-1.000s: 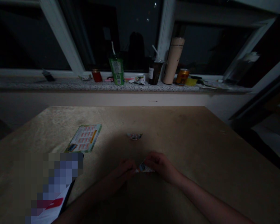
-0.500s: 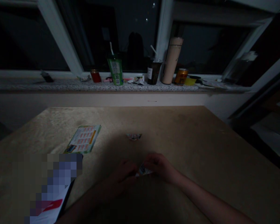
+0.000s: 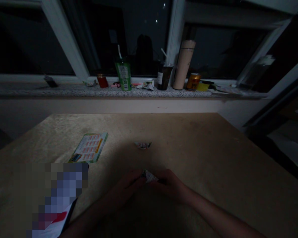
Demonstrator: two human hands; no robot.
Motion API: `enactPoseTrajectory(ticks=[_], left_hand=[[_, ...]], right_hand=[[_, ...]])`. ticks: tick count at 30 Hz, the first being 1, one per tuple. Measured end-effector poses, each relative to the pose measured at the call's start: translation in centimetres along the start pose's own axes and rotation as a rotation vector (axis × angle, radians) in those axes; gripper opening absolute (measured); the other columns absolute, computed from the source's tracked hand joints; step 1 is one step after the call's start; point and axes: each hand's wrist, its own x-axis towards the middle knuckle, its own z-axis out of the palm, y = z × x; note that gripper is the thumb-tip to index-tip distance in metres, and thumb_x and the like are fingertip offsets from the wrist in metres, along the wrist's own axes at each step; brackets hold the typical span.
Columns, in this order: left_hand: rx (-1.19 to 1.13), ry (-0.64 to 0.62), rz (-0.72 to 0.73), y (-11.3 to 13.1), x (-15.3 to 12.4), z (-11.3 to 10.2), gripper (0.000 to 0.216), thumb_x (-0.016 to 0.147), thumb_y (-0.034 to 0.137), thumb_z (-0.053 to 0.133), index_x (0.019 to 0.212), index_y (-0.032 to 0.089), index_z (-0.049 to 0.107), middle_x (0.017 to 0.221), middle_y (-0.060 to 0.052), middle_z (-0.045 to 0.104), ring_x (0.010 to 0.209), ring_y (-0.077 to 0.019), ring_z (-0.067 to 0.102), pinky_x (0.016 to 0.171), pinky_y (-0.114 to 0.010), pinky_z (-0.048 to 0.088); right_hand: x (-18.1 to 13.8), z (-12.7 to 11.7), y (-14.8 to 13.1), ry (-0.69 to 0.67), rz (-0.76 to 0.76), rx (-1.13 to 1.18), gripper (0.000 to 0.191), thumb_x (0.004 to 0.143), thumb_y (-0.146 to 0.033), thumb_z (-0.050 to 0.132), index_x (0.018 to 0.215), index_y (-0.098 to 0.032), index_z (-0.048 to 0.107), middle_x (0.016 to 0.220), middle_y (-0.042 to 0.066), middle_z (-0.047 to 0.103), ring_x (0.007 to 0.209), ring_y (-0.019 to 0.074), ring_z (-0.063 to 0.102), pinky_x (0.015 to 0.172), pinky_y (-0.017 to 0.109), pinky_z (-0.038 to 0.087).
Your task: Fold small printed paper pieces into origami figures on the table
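A small piece of folded printed paper [image 3: 151,177] is held between my two hands, low over the middle of the table. My left hand [image 3: 130,181] pinches its left side. On the right side, my right hand [image 3: 171,185] has its fingers closed on the paper. The fingertips are dim and partly hidden. Farther from me, another folded printed paper [image 3: 143,145], roughly triangular, lies on the table by itself.
A stack of printed leaflets [image 3: 89,147] lies on the table [image 3: 201,142] at left, above a partly blurred-out flat item [image 3: 49,228]. Along the sill stand a green cup [image 3: 124,74], a dark cup [image 3: 164,77], a pink flask [image 3: 184,64] and an orange can [image 3: 193,81].
The paper in my hands has been turned, and more of its printed face shows between them. My right hand has shifted slightly lower. The paper on the table stays put.
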Motion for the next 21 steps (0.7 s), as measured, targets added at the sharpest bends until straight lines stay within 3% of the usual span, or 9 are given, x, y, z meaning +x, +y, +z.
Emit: enactPoseTrajectory(ticks=[7, 17, 21], left_hand=[[0.007, -0.015, 0.023, -0.18, -0.09, 0.1, 0.023, 0.093, 0.038, 0.04, 0.09, 0.022, 0.057, 0.093, -0.002, 0.058, 0.09, -0.0218, 0.051, 0.083, -0.032, 0.039], [-0.019, -0.027, 0.006, 0.17, -0.23, 0.09, 0.021, 0.093, 0.038, 0.041, 0.091, 0.024, 0.057, 0.095, -0.001, 0.059, 0.091, -0.022, 0.052, 0.084, -0.033, 0.04], [-0.034, -0.016, 0.004, 0.11, -0.21, 0.14, 0.023, 0.093, 0.04, 0.042, 0.092, 0.024, 0.058, 0.097, -0.001, 0.06, 0.094, -0.0227, 0.052, 0.087, -0.034, 0.039]], right_hand=[[-0.21, -0.38, -0.03, -0.096, 0.025, 0.052, 0.049, 0.083, -0.061, 0.049, 0.06, -0.017, 0.045, 0.057, -0.005, 0.028, 0.051, 0.0077, 0.023, 0.044, 0.021, 0.018], [-0.28, -0.01, 0.36, -0.032, -0.009, -0.037, 0.054, 0.088, -0.062, 0.04, 0.055, -0.018, 0.037, 0.053, -0.005, 0.026, 0.048, 0.0072, 0.022, 0.042, 0.021, 0.016], [-0.3, 0.03, 0.55, -0.012, 0.019, -0.021, 0.055, 0.087, -0.062, 0.041, 0.055, -0.018, 0.041, 0.051, -0.005, 0.029, 0.048, 0.007, 0.025, 0.042, 0.021, 0.017]])
